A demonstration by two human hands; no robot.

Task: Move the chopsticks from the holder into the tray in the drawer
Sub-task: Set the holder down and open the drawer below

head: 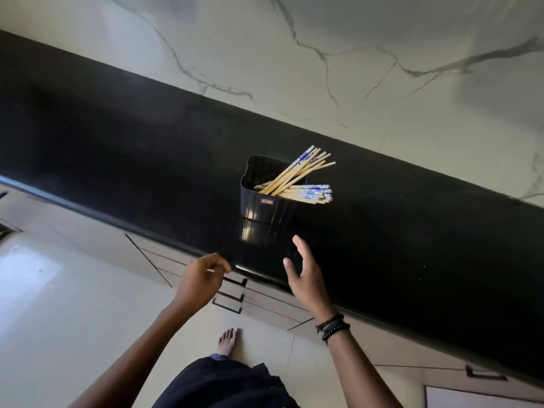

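The right hand [306, 278] hovers open, fingers straight, over the front of the counter [117, 142]. The left hand [203, 275] hangs loosely curled and empty just above the closed drawers [265, 298]. Beyond them the chopsticks [297, 173] lean out of a black holder [259, 201] on the counter. They look light, stiff and smooth, apt to slip and scatter, so gathering a bunch by the patterned upper ends seems best.

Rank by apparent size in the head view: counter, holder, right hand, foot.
1. counter
2. holder and right hand: these look alike, and the hand is nearer the camera, so they are not ranked.
3. foot
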